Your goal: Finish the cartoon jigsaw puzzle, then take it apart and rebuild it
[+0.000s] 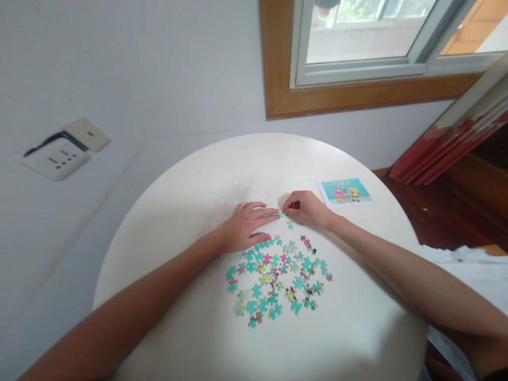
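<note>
Left hand [245,226] splayed; right hand [305,208] pinched, seemingly on a puzzle piece [282,214].

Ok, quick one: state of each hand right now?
Left hand: open, fingers spread, fingertips at the teal puzzle strip.
Right hand: closed in a pinch at the strip's end; grip unclear.

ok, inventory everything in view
table: 1, white, centre
puzzle pieces: dozens, mostly turquoise, mid-table
thin strip: 1, turquoise, beyond pieces
picture card: 1, multicoloured, table's right
wall: 1, pale, behind table
wall plates: 2, white, beige, left
window: 1, brown-trimmed, upper right
curtain: 1, red-and-white, far right
floor: 1, dark red, right
cloth: 1, white, lower right
forearms: 2, bare, lower corners
left hand: 1, bare, over table
right hand: 1, bare, at strip's end
</note>
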Motion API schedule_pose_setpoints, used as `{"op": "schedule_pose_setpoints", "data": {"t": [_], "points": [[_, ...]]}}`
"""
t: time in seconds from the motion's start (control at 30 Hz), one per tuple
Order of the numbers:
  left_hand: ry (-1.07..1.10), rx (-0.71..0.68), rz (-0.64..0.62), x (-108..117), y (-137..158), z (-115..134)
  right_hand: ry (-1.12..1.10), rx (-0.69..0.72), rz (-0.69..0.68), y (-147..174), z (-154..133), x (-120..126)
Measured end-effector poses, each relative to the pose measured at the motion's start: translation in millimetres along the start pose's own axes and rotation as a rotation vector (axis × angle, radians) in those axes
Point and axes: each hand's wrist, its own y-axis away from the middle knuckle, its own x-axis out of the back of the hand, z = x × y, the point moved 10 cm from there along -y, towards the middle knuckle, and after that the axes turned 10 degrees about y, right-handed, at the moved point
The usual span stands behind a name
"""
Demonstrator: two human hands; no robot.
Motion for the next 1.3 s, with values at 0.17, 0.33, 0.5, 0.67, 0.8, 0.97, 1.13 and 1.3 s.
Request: {"op": "schedule_pose_setpoints", "data": {"t": [0.17, 0.33, 0.5, 0.67, 0.8, 0.97, 1.13, 1.3], "points": [[0.007, -0.003, -0.001, -1, 0, -1, 0.004, -0.003, -0.011, -1, -2, 1], [0.009, 0.0, -0.004, 0, 1, 0, 0.021, -0.016, -0.025, 6, -5, 23], [-0.006, 0.003, -0.011, -2, 0, -1, 0.193, 0.009, -0.203, 22, -18, 12], [-0.008, 0.004, -0.007, -1, 0, -2, 0.28, 0.008, -0.245, 27, -24, -6], [0.004, 0.004, -0.009, -1, 0, -1, 0.257, -0.009, -0.239, 28, -24, -8], [-0.006, 0.001, -0.011, -2, 0, -1, 0.073, -0.031, -0.189, 21, -16, 1], [-0.011, -0.002, -0.011, -2, 0, -2, -0.116, -0.154, -0.089, 10, 13, 4], [-0.013, 0.001, -0.008, -1, 0, -1, -0.118, -0.183, -0.042, 6, 22, 0]]}}
